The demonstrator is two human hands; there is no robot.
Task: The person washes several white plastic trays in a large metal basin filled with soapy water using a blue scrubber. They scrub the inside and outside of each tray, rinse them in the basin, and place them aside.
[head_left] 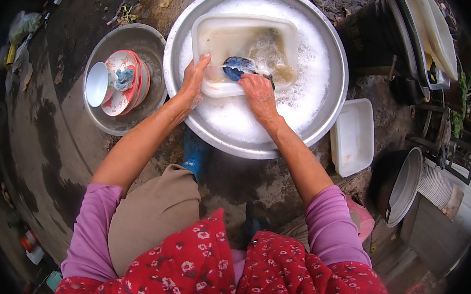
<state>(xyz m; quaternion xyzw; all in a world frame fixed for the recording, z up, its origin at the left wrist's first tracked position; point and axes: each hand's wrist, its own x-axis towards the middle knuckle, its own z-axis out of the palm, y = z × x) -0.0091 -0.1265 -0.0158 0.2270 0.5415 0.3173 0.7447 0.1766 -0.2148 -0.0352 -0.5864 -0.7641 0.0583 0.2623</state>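
A wide metal basin point(175, 61) full of white suds stands before me. In it sits a rectangular translucent plastic tub point(221, 36), tilted, with murky brownish water inside. My left hand point(194, 77) grips the tub's left wall, thumb over the rim. Over the near rim, my right hand point(259, 95) holds a dark blue shoe-like item point(237, 66), wet and partly foamy; its exact kind is hard to tell. Part of it lies hidden behind the fingers and the foam.
Left of the basin, a smaller metal basin point(158, 41) holds stacked red-and-white plates point(116, 100), a white bowl point(96, 84) and a blue scrubbing cloth point(124, 79). An empty white plastic tub point(354, 135) lies to the right. A metal pot point(404, 187) stands tilted farther right.
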